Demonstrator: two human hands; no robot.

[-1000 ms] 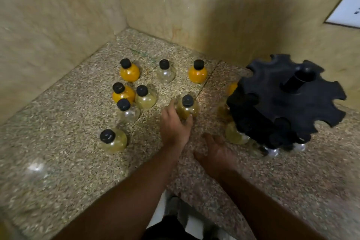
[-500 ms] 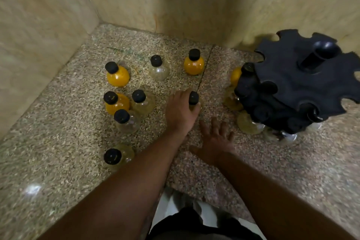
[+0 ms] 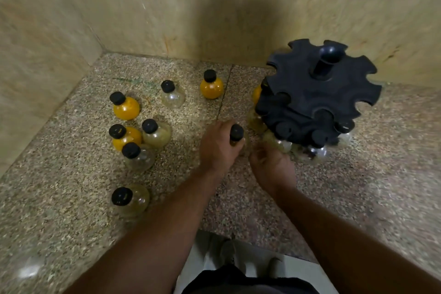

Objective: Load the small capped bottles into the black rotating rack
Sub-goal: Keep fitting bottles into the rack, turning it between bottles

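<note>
Head view shows us mid-carry: our left hand (image 3: 218, 148) is wrapped around a small bottle (image 3: 236, 135), just beside the black rack (image 3: 317, 95) on the table (image 3: 78, 174). Our right hand (image 3: 274, 167) is loosely curled below the rack, holding nothing we can see. Next, we judge, the bottle's neck must slide into a free slot.

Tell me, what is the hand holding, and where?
The left hand holds a small bottle, fingers around its body below the black cap. The right hand looks empty.
</note>
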